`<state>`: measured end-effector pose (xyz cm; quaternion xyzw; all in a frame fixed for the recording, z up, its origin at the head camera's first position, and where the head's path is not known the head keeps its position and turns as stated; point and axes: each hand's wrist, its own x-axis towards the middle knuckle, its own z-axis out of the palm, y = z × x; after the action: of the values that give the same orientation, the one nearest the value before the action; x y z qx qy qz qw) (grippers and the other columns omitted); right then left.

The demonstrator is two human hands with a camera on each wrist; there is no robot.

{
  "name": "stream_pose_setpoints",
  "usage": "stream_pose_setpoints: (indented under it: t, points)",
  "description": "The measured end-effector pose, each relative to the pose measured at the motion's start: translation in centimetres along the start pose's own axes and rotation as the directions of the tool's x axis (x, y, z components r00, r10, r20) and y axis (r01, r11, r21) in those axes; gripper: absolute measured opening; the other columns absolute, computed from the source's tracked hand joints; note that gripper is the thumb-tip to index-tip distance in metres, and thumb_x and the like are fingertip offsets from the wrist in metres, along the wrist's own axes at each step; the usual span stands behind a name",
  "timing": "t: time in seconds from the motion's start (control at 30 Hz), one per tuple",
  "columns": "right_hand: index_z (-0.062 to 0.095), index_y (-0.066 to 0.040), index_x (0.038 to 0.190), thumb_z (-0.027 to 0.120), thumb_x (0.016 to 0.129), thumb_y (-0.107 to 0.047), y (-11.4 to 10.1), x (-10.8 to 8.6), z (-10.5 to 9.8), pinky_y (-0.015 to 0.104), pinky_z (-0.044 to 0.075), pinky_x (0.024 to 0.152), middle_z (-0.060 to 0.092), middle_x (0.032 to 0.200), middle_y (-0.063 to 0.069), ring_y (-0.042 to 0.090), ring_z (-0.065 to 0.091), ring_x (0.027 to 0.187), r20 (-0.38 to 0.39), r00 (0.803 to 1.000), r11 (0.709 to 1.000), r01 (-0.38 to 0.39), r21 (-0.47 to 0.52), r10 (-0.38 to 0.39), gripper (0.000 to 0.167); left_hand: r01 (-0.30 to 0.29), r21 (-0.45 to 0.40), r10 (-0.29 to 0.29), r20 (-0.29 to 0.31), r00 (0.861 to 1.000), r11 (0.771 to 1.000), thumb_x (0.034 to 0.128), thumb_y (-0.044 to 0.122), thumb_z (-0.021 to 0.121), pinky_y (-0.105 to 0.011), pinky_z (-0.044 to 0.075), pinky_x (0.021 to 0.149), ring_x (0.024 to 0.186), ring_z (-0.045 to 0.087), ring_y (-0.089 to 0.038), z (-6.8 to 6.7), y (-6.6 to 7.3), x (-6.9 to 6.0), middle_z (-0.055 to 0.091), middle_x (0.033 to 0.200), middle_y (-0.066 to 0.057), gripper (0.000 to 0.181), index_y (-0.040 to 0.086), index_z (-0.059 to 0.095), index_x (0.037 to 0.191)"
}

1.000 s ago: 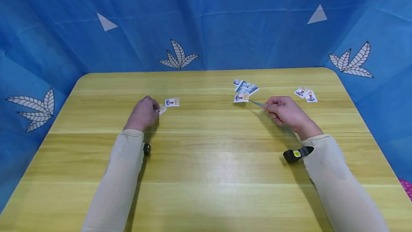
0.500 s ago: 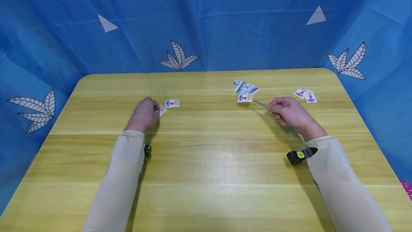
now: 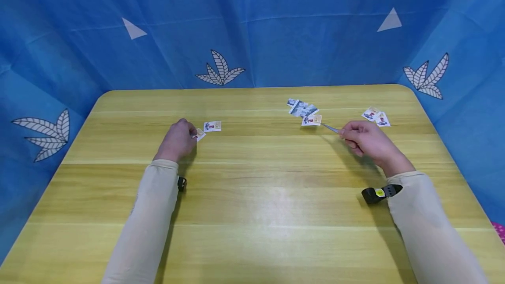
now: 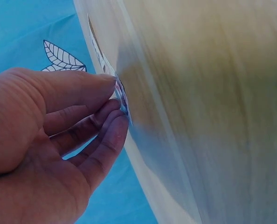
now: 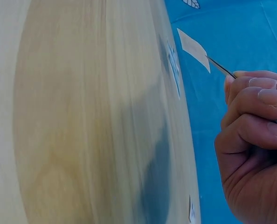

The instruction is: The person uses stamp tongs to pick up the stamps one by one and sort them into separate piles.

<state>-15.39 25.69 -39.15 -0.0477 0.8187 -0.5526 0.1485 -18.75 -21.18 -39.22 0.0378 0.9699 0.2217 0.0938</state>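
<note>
My right hand (image 3: 364, 139) grips metal tweezers (image 3: 330, 128), whose tips hold a small printed stamp (image 3: 312, 120) by its edge above the table. The right wrist view shows that stamp's pale back (image 5: 193, 49) raised off the wood. Beneath and behind it lies an overlapping group of blue-grey stamps (image 3: 303, 108). At the left, my left hand (image 3: 176, 140) has thumb and curled fingertips around a stamp (image 3: 200, 135) on the table, partly hidden by the fingers. Another printed stamp (image 3: 212, 126) lies flat just beyond it.
Two overlapping printed stamps (image 3: 376, 116) lie farther right, beyond the right hand. The wooden table (image 3: 260, 196) has a rounded back edge against a blue cloth (image 3: 276, 34) with leaf prints. A black wrist device (image 3: 374, 195) protrudes from the right sleeve.
My right hand has moved to the right, carrying the tweezers and stamp from the front of the blue-grey group toward its right side. My left hand has stayed in place.
</note>
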Motion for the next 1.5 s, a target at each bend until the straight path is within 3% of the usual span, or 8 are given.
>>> stream_pose_setpoints:
  t: [0.7, 1.03, 1.5]
  points:
    - [0.05, 0.013, 0.1, 0.045, 0.105, -0.014, 1.4, -1.5, -2.9, 0.038, 0.029, 0.042, 0.042, 0.062, 0.002, 0.015, 0.037, 0.046, -0.057, 0.998, 1.0, 0.006, -0.004, -0.006, 0.028, 0.002, -0.02, -0.002, 0.006, 1.0, 1.0, 0.0933, 0.0, 0.057, -0.043, 0.048, 0.08, 0.093, 0.053, -0.033, 0.2, 0.2, 0.3, 0.051, 0.109, -0.02, 0.02, -0.009, 0.064, 0.11]
    - [0.049, 0.013, 0.1, 0.046, 0.105, -0.015, 1.8, -1.5, -3.5, 0.035, 0.032, 0.042, 0.043, 0.062, 0.002, 0.014, 0.038, 0.047, -0.059, 0.998, 1.0, -0.019, -0.008, 0.019, 0.029, 0.01, -0.011, -0.01, 0.001, 1.0, 1.0, 0.094, 0.0, 0.056, -0.045, 0.048, 0.082, 0.094, 0.054, -0.033, 0.0, 0.0, 0.0, 0.051, 0.111, -0.021, 0.022, -0.01, 0.063, 0.112]
    - [0.048, 0.015, 0.093, 0.048, 0.104, -0.016, 3.0, -2.1, -4.6, 0.031, 0.035, 0.043, 0.043, 0.06, 0.001, 0.015, 0.039, 0.047, -0.139, 0.989, 0.998, -0.048, -0.037, 0.043, 0.032, -0.003, -0.013, 0.003, 0.001, 1.0, 1.0, 0.0927, -0.002, 0.056, -0.045, 0.048, 0.08, 0.091, 0.053, -0.034, 0.0, 0.1, 0.0, 0.051, 0.108, -0.022, 0.02, -0.011, 0.063, 0.109]
